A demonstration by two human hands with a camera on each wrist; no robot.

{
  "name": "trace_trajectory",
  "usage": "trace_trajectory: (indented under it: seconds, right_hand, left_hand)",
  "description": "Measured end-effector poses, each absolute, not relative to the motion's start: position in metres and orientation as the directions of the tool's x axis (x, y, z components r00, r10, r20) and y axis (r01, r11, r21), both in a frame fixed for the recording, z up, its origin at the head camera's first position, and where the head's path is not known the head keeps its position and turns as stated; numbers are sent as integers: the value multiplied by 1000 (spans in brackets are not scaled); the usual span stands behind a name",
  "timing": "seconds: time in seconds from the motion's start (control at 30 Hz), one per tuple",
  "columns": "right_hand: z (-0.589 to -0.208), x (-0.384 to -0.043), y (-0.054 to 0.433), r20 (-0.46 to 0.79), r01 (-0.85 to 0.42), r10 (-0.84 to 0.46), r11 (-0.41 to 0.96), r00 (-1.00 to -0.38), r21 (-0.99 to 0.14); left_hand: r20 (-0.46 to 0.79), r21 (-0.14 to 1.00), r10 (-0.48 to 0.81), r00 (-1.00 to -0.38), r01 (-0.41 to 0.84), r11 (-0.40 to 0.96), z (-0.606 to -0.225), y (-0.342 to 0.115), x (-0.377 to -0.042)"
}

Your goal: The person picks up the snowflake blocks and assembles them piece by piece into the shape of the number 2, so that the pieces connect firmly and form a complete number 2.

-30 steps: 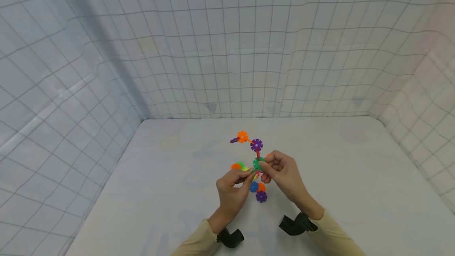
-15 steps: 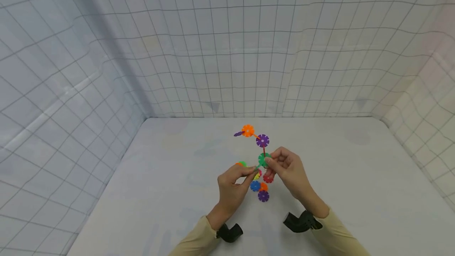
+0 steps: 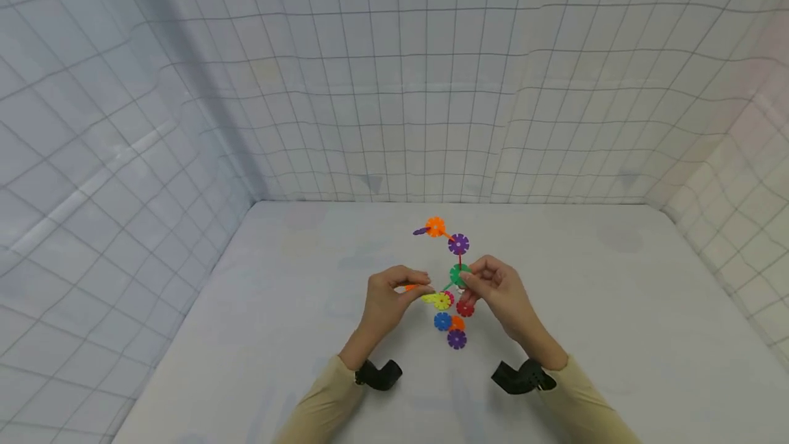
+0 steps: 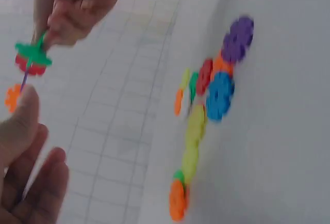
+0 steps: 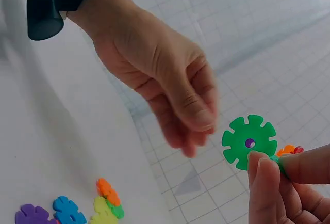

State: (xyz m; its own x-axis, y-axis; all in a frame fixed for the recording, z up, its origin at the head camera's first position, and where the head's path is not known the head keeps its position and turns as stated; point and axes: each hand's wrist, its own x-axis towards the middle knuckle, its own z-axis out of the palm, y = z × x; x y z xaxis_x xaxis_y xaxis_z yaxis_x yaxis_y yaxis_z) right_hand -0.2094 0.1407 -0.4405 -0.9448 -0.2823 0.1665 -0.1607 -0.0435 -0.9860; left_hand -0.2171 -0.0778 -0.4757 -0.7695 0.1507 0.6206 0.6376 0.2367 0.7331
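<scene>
My right hand [image 3: 502, 297] pinches a green snowflake disc [image 3: 459, 273] in a chain of notched plastic discs. From there the chain runs up and away through a red disc seen edge-on, a purple disc [image 3: 459, 244], an orange disc [image 3: 435, 227] and another purple one. A second green disc [image 5: 278, 164] sits edge-on at the right fingertips. My left hand [image 3: 388, 299] is apart from the chain, just left of it, above the loose discs. In the left wrist view its thumb and fingers [image 4: 54, 177] are spread, with nothing visibly held.
Loose snowflake discs lie on the white table [image 3: 296, 334] below the hands: a yellow disc [image 3: 442, 301], a blue disc [image 3: 442, 321], a purple disc [image 3: 457, 339], a red disc [image 3: 465, 308] and several others. Grid-patterned sheeting [image 3: 394, 88] walls the back and sides.
My left hand has let go of the edge-on green disc and moved left, uncovering the yellow discs. The right hand still pinches the chain, having shifted slightly right earlier.
</scene>
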Motion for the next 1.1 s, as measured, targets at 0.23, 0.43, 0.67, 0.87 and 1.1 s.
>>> trace_trajectory:
  seconds: [0.23, 0.43, 0.67, 0.87, 1.1]
  right_hand:
    - [-450, -218, 148, 93, -88, -263, -34, -960, -996]
    - [-452, -219, 149, 72, -61, -293, -47, -953, -997]
    - [-451, -221, 154, 87, -74, -316, -54, -945, -996]
    - [-449, -223, 159, 101, -90, -345, -46, -933, -995]
    - [-447, -225, 160, 93, -84, -394, -40, -914, -996]
  left_hand:
    - [204, 784, 45, -978, 190, 591, -505, -100, -240]
    - [157, 688, 98, -983, 180, 703, -510, -93, -241]
    - [178, 728, 49, -983, 165, 666, -509, -99, -238]
    - [155, 895, 90, -984, 178, 409, -493, -105, -244]
    - [93, 995, 113, -989, 97, 23, -467, -101, -239]
